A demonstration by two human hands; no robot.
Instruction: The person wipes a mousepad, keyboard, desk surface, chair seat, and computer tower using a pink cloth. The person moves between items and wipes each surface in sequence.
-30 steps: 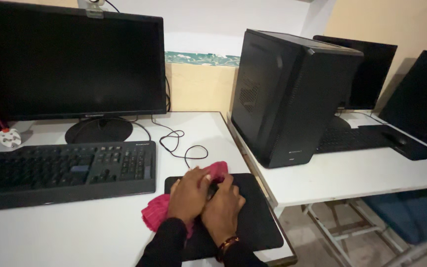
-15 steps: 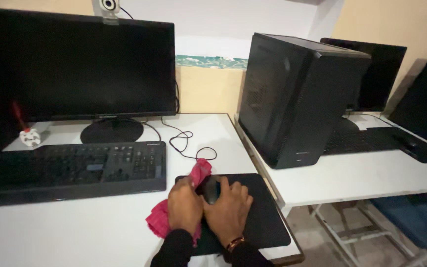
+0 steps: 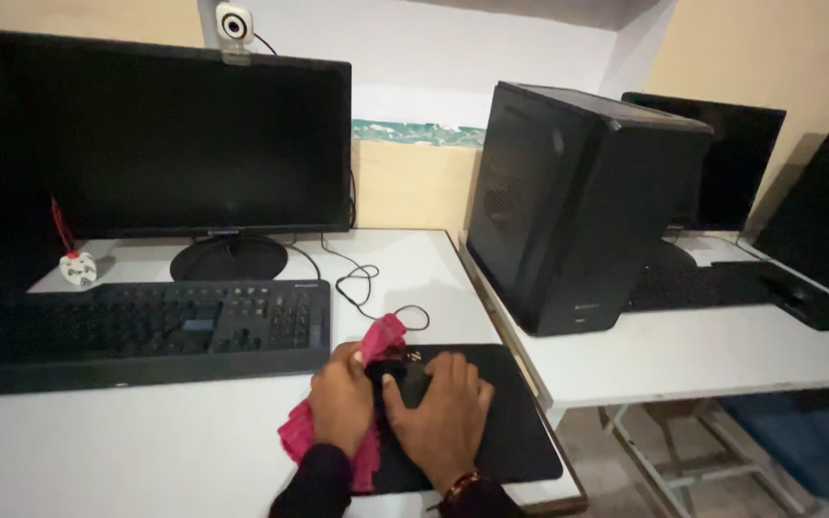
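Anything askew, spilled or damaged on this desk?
Nothing is spilled or visibly damaged. The only untidy bit is the mouse cable, looped loosely behind the mouse pad. Both hands, left and right, rest on the mouse with a pink cloth.

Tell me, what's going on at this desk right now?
A person is wiping a black computer mouse with a crumpled pink cloth. The left hand presses the cloth against the mouse's left side, while the right hand rests on the mouse from the right, steadying it on the black rectangular mouse pad. A black full-size keyboard lies to the left on the white table, in front of a dark switched-off monitor.
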